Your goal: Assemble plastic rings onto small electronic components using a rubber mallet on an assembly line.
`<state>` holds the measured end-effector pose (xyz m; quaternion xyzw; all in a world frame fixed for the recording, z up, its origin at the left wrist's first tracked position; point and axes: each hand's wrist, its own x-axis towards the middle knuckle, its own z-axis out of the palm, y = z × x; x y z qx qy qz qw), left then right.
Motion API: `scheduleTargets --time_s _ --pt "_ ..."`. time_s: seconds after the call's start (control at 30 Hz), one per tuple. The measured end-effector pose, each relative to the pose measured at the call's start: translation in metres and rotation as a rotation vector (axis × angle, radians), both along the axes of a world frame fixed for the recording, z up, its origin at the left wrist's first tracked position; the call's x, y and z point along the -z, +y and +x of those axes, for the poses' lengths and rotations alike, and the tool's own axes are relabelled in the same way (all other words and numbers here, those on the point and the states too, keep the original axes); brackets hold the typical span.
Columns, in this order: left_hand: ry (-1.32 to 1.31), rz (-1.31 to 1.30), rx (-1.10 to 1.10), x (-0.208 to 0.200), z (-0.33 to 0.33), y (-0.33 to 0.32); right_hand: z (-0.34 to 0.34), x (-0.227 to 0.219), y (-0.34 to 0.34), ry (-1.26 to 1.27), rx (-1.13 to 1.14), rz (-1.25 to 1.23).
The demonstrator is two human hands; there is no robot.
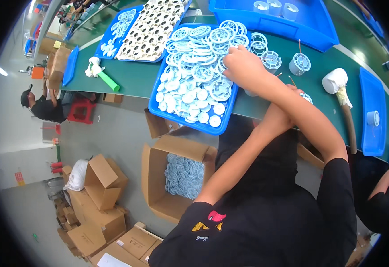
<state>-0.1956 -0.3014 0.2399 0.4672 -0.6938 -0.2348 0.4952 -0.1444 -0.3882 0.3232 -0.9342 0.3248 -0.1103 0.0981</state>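
Observation:
My forearms cross, the right one passing over the left. My right hand is at the right side of a blue tray, its fingers curled by the pale-blue plastic rings piled there; what they grip is hidden. Small round white discs fill the near part of the tray. My left hand, partly covered by my right forearm, has its fingers closed around a pale plastic cup, of which only part shows. Beyond stand similar cups with spoked tops, one with a thin wire sticking up.
A mallet with a white-wrapped head and a green-handled tool lie on the green bench. A large blue bin stands behind. A cardboard box of rings sits below. A person is at the far left.

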Motion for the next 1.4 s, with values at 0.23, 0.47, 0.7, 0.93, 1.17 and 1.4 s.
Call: scheduleTargets --time_s 0.23,0.47,0.7,0.93,1.17,1.4 --pt "-0.138 -0.108 0.078 -0.011 -0.002 -0.002 -0.045 -0.036 -0.007 -0.492 -0.08 0.091" --pt "-0.137 -0.023 -0.036 -0.026 0.006 0.009 -0.174 -0.058 0.017 -0.566 0.186 -0.033" --pt "-0.098 0.038 -0.003 -0.022 0.006 0.005 -0.217 -0.017 0.085 -0.484 0.246 0.085" --pt "-0.083 0.042 -0.005 -0.024 0.005 0.005 -0.212 -0.007 0.092 -0.484 0.327 0.114" --pt "-0.089 0.029 0.004 -0.024 0.008 0.004 -0.221 -0.002 0.085 -0.554 0.288 0.161" --pt "-0.098 0.014 0.022 -0.025 0.006 0.004 -0.222 -0.006 0.089 -0.515 0.254 0.131"
